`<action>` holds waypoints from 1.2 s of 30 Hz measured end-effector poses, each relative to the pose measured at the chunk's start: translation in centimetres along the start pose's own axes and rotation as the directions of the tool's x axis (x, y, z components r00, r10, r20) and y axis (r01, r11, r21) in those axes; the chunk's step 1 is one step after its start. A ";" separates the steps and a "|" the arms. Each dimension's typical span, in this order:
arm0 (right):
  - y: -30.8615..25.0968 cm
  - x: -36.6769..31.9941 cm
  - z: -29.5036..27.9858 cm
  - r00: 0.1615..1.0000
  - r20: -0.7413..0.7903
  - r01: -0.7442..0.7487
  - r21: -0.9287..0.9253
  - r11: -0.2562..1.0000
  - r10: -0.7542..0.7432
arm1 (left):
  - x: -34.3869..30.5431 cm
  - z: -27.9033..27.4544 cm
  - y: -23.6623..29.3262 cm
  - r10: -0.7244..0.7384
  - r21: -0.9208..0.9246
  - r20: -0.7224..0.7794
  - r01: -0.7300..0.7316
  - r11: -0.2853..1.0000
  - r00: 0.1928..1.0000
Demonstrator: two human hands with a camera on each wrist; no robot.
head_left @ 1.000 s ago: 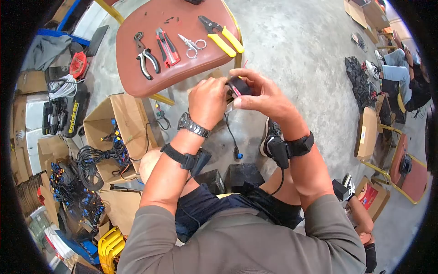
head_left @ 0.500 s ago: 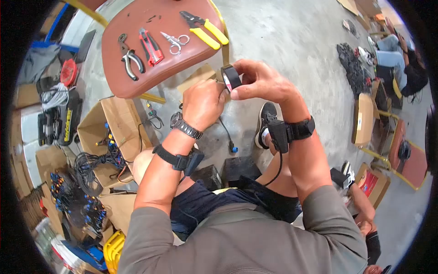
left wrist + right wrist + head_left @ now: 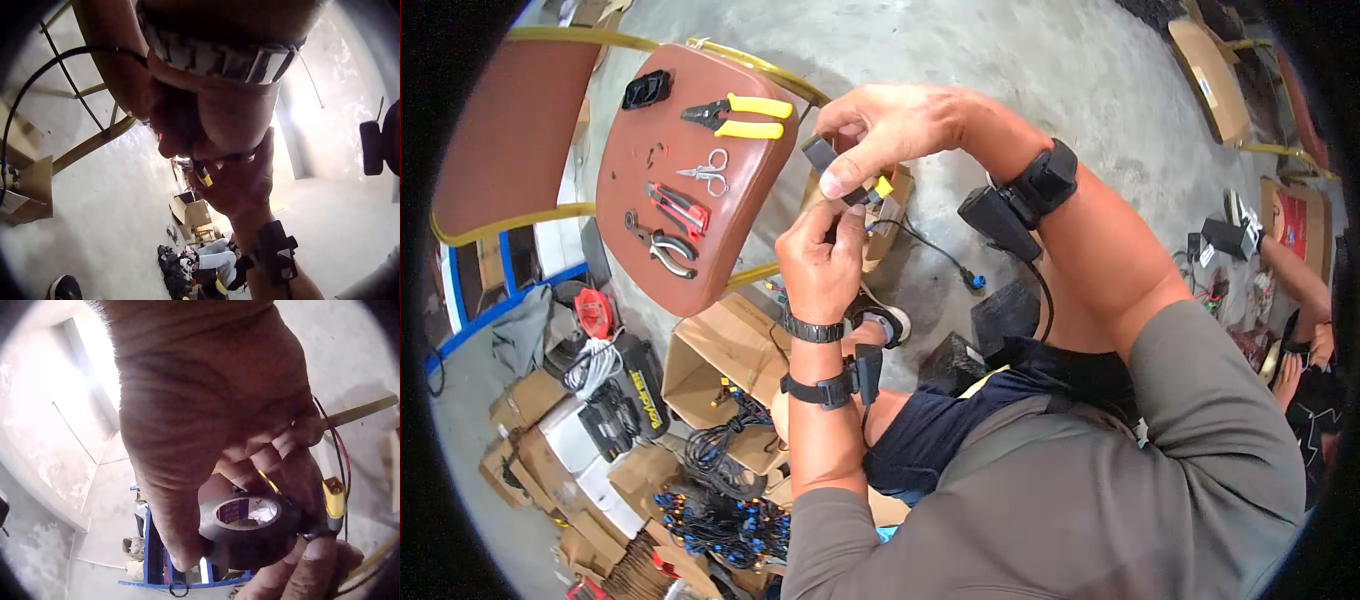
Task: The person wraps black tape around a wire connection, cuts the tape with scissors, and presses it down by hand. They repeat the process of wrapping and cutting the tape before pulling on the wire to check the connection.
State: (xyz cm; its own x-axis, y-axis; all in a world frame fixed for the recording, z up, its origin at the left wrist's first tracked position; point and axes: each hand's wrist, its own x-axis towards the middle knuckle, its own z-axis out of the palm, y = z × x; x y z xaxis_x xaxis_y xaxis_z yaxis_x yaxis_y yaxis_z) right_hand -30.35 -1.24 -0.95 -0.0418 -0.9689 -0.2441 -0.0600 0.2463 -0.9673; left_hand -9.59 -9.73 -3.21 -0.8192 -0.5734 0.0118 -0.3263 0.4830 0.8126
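Note:
My right hand (image 3: pixel 905 125) holds a roll of black electrical tape (image 3: pixel 256 547) between thumb and fingers, its hollow core showing in the right wrist view. Just below it in the head view, my left hand (image 3: pixel 818 262) pinches dark wiring beside a yellow connector (image 3: pixel 334 499), fingertips right by the roll. Thin black and red wires (image 3: pixel 344 447) run up from that connector. A black cable with a blue end plug (image 3: pixel 973 280) trails from near the hands. Palm and curled fingers hide part of the wiring; the left wrist view is dark there.
A red-brown chair seat (image 3: pixel 625 185) bears yellow-handled wire strippers (image 3: pixel 745 117), scissors (image 3: pixel 710 172), a red utility knife (image 3: pixel 680 210), pliers (image 3: pixel 665 250) and a black object (image 3: pixel 647 90). At lower left are a cardboard box (image 3: pixel 725 350) and bundled cables (image 3: pixel 730 525). Another person (image 3: pixel 1305 360) is at right.
The head view has turned, so the chair and tools appear rotated. My right hand has tilted the tape roll and now sits above the left hand; the yellow connector has come into sight.

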 end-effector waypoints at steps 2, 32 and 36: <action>0.6 0.2 0.0 0.998 -0.039 0.040 -0.027 0.999 -0.041 | -0.1 0.4 -0.6 -0.006 -0.111 -0.035 0.002 0.994 0.999; 2.5 2.1 0.2 0.958 -0.045 -0.285 -0.011 0.959 0.284 | -0.5 -1.1 0.5 0.041 -0.409 -0.045 -0.056 0.911 0.998; 3.3 2.3 0.4 0.975 -0.049 -0.214 0.070 0.974 0.217 | -0.3 -1.6 -0.2 -0.182 -0.633 0.015 0.150 0.760 0.983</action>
State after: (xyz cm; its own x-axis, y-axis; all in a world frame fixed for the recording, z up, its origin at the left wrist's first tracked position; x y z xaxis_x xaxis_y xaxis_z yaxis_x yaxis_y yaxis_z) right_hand -30.27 -2.67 -4.73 -0.1031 -0.8897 -0.4447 0.0197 0.4452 -0.8952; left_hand -8.47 -10.74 -2.43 -0.7534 -0.6415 -0.1447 -0.0724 -0.1378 0.9878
